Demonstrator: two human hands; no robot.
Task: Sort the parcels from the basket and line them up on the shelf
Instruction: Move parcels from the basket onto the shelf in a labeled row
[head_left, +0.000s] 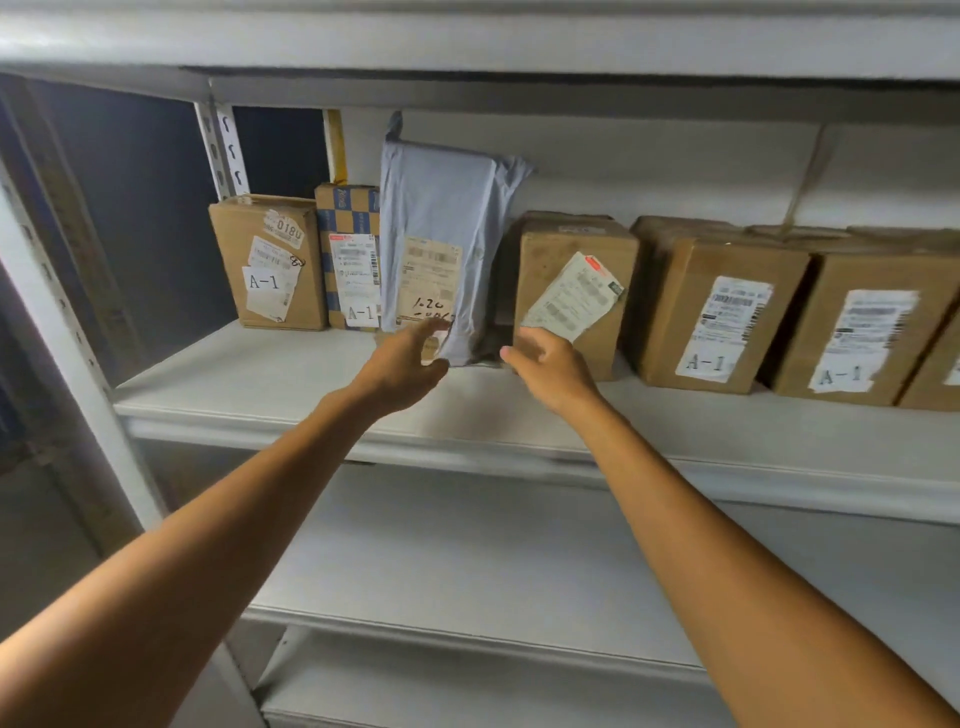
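A grey plastic mailer parcel (441, 218) stands upright on the white shelf (270, 374), between a blue-checked box (349, 228) and a brown box with a tilted label (571, 291). My left hand (405, 361) holds the mailer's lower left edge, with the fingers on its front and the thumb under its bottom. My right hand (550, 366) is open, with its fingertips at the mailer's lower right corner, in front of the brown box. A brown box marked A-1 (270, 260) stands at the far left of the row. The basket is out of view.
Two more brown A-1 boxes (722, 306) (862, 322) continue the row to the right. A metal upright (67, 332) frames the shelf on the left. Lower shelves (493, 561) lie below my arms, and the upper shelf's underside (467, 83) sits close above the mailer.
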